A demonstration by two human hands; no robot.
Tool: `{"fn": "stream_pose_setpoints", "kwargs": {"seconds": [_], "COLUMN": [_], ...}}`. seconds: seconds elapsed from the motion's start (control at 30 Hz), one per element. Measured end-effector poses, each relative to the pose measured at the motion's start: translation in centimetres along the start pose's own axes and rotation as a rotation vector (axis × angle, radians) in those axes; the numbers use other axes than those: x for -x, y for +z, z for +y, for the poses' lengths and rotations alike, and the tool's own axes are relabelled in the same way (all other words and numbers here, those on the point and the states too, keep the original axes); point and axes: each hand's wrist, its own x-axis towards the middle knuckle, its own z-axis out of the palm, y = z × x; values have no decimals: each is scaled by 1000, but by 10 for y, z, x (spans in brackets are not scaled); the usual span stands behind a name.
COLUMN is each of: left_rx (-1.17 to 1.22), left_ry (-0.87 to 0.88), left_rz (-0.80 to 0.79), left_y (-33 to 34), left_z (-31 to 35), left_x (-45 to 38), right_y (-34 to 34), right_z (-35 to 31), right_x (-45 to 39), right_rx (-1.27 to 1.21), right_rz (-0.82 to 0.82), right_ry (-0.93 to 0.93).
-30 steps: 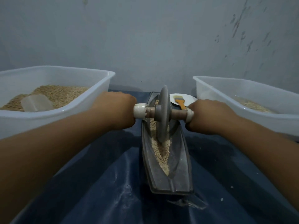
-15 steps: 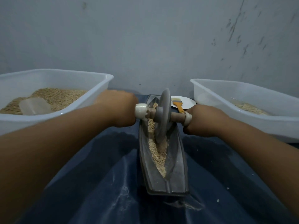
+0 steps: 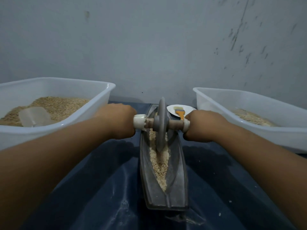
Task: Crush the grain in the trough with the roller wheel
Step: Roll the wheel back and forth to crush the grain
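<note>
No writing could be read. Two hands, the left hand [image 3: 118, 121] and right hand [image 3: 201, 125], each clamped an axle end of one roller wheel [image 3: 161, 124] standing in the trough [image 3: 178, 163] on grain [image 3: 160, 165]. Two white tubs [image 3: 103, 103] held grain; one plate [image 3: 187, 109] held one brush [image 3: 180, 113].

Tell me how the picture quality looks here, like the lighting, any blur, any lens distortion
Head view: dim, bluish light, no strong glare. Wide-angle bending bows both forearms outward and stretches the trough toward the camera. The roller wheel and the grain are fairly sharp; the left hand and right hand look slightly soft. A soft shadow lies on the blue sheet under the arms.
</note>
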Motion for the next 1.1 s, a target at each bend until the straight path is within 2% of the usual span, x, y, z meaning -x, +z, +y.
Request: {"fn": "stream_pose_setpoints", "kwargs": {"seconds": [0.17,0.33,0.43,0.67,0.87,0.93,1.0,1.1], "left_rx": [-80,12,18,-98,10,16,-7,-100], "left_ry": [-3,-32,-18,2,-29,-28,-26,3], "left_rz": [183,24,7,216,35,19,61,236], "left_y": [14,4,1,12,6,4,6,10], "left_z": [-4,3,2,-1,2,3,3,3], "left_x": [28,6,1,26,3,1,10,29], "right_y": [2,-3,-1,3,-4,-6,-4,2], "right_z": [3,-3,-3,3,-2,-3,-3,1], "right_x": [15,-5,-5,14,-10,-9,0,17], "right_rx": [75,36,19,31,22,20,16,12], "right_rz": [56,40,47,42,-10,-26,-21,20], "right_ry": [-70,-13,1,-57,-33,-30,-31,-36]}}
